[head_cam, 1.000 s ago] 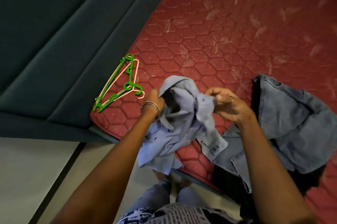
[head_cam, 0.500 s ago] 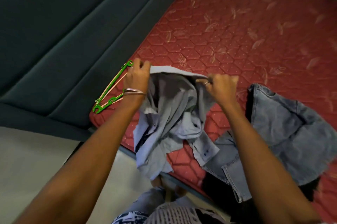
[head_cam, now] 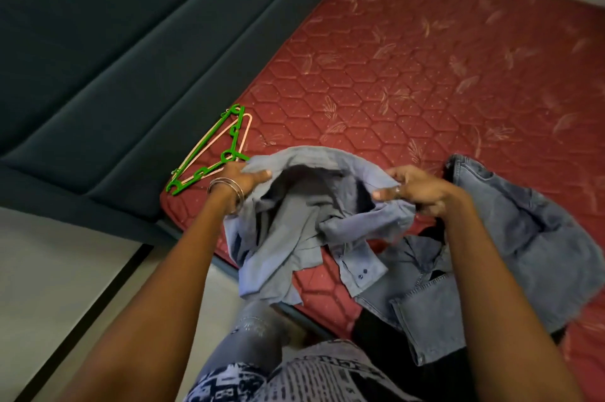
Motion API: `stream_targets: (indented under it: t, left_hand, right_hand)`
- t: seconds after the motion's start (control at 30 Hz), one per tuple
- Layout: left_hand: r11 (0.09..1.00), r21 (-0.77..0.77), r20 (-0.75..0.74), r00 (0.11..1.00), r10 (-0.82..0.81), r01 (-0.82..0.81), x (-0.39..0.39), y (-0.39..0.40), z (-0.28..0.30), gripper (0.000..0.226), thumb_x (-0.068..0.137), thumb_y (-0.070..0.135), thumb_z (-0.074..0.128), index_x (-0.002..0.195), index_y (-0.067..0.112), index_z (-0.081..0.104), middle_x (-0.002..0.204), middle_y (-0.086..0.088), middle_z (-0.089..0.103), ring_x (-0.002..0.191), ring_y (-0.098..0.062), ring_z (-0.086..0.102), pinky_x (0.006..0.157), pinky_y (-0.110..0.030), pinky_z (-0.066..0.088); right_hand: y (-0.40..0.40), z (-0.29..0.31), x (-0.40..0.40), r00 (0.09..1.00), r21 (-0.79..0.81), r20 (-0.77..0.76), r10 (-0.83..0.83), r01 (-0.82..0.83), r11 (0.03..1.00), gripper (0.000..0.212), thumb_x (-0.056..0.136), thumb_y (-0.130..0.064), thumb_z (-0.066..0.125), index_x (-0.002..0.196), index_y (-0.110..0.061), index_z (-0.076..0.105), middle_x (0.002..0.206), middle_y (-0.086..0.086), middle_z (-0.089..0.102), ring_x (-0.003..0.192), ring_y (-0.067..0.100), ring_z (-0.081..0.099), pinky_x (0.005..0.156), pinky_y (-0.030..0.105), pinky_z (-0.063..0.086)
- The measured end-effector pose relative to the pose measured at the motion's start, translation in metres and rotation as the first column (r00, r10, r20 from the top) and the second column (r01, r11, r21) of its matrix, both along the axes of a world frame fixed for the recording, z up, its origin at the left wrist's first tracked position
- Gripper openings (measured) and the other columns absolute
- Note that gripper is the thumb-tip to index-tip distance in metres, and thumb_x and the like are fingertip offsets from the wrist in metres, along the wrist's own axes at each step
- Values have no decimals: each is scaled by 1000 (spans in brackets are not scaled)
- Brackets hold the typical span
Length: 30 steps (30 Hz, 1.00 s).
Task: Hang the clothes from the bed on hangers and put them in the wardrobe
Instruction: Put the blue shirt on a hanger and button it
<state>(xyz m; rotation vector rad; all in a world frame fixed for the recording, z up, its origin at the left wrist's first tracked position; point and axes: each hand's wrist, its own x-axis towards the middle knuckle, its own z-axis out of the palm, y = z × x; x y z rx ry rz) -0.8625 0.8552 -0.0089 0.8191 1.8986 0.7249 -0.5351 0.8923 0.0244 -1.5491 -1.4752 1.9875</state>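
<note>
- The left hand (head_cam: pixel 244 180) grips the shirt (head_cam: pixel 294 224) at its upper left edge, thumb on top of the cloth and fingers curled under it; bangles (head_cam: pixel 229 193) ring that wrist.
- The right hand (head_cam: pixel 415 190) pinches the shirt's upper right edge, thumb pointing inward over the fabric, a ring on one finger.
- Between the two hands the shirt is spread open along its top edge (a light blue-grey button-up), and the rest hangs crumpled below them.
- Its lower part drapes over the near edge of the bed (head_cam: pixel 425 74), with one cuff carrying two dark buttons lying on the mattress below the right forearm.
- The hangers (head_cam: pixel 212 152), a green one on top of a pale pink one, lie flat on the bed's near left corner, just beyond the left hand and close beside the shirt's left edge.
- The jeans (head_cam: pixel 510 238) lie on the bed to the right of the shirt, partly under the right forearm; something dark shows beneath them, too hidden to name.
- A dark teal headboard (head_cam: pixel 114 57) runs along the bed's left side.
- Below the arms show the person's patterned top and grey trousers, with pale floor (head_cam: pixel 65 287) to the left.
</note>
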Motion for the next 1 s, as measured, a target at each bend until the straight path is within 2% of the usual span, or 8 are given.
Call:
stream_targets:
  t: [0.2,0.33,0.47,0.57,0.67,0.8,0.9,1.0]
  left_hand:
    - [978,197,407,913,-23,-63,-19,33,35,5,89,10,61,89,7,66,70,3,71,62,-9,65,64,-24,55]
    - [955,35,-339,902,-267,295,-27,111,30,27,91,30,60,100,6,68,92,-16,66,86,-26,62,78,-37,47]
    - [954,-172,-661,689,-297,245,-15,199,46,33,92,33,56,120,17,64,122,-19,61,114,-39,56,91,-41,47]
    - [963,116,-599,791,-126,242,-16,267,49,30,93,26,54,119,13,64,119,-19,63,112,-34,58,91,-36,46]
    - [874,448,-169,978,-122,187,-18,315,32,49,91,5,54,136,19,43,101,-11,66,80,-10,58,79,-22,48]
    - [959,181,-58,975,-213,220,-23,305,-64,53,89,13,60,139,11,42,88,2,57,74,-5,57,76,-20,53]
    - [913,-220,-132,917,-377,343,-33,244,-148,31,88,28,60,111,7,64,96,-10,68,91,-17,67,75,-25,52]
    - [805,-387,-46,863,-503,449,-32,175,-213,66,73,50,71,117,3,59,113,-21,63,106,-37,59,85,-41,46]
  right_hand:
    - [29,11,5,811,-78,-550,-199,188,979,38,64,-13,85,100,-14,73,94,5,72,83,18,69,72,29,57]
    - [104,-7,-26,951,321,-22,-308,298,899,17,83,2,63,79,-15,65,73,5,62,66,18,58,63,29,49]
    - [196,-3,-60,682,651,197,-704,446,614,24,80,-2,42,62,-17,46,59,5,42,56,16,43,50,26,32]
    - [257,1,-82,720,687,-46,-693,526,502,31,83,-1,43,103,-24,50,98,4,55,90,15,53,74,28,46]
    - [293,-29,-96,829,507,-300,-472,557,657,73,88,-6,55,144,-32,18,144,-1,35,124,16,43,96,31,47]
    - [264,-136,-95,855,552,101,-509,377,743,63,88,-1,60,144,-3,30,144,11,39,133,27,39,111,37,34]
    - [191,-221,-96,709,457,326,-625,460,761,35,86,-10,64,115,8,56,105,23,62,101,35,60,89,42,47]
    - [112,-272,-106,632,209,506,-587,570,794,35,83,-24,73,99,2,57,91,19,63,94,36,62,78,39,46]
